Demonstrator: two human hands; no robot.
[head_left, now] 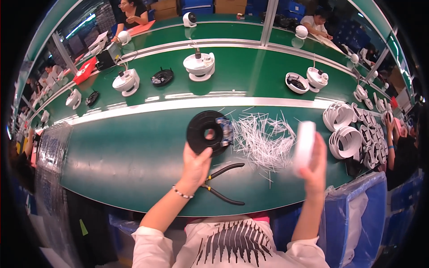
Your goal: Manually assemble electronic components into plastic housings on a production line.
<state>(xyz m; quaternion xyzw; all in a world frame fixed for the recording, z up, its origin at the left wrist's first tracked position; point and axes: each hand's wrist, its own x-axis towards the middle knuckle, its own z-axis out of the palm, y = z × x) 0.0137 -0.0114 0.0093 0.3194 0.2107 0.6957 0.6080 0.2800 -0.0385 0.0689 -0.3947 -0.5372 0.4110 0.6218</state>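
Note:
My left hand (196, 169) grips a black round plastic base (198, 129) by its near edge, thumb on top. The base has a hole in its middle and a small blue circuit board (225, 132) at its right side. Held up over the right part of the bench, a smooth white plastic part (305, 145) is in my right hand (317, 163); it is seen edge-on and motion blurs it. Between my hands lies a pile of thin white strips (264, 140). A pair of pliers with black handles (229, 168) rests beside my left wrist, its jaws partly hidden.
Stacked white rings (346, 142) and several black-and-white parts (371, 149) stand at the right. Beyond a metal rail (170, 102), a green line (250, 71) carries white housings (199, 67) and black bases (162, 77). A blue bin (335, 228) is at lower right. Other people work around.

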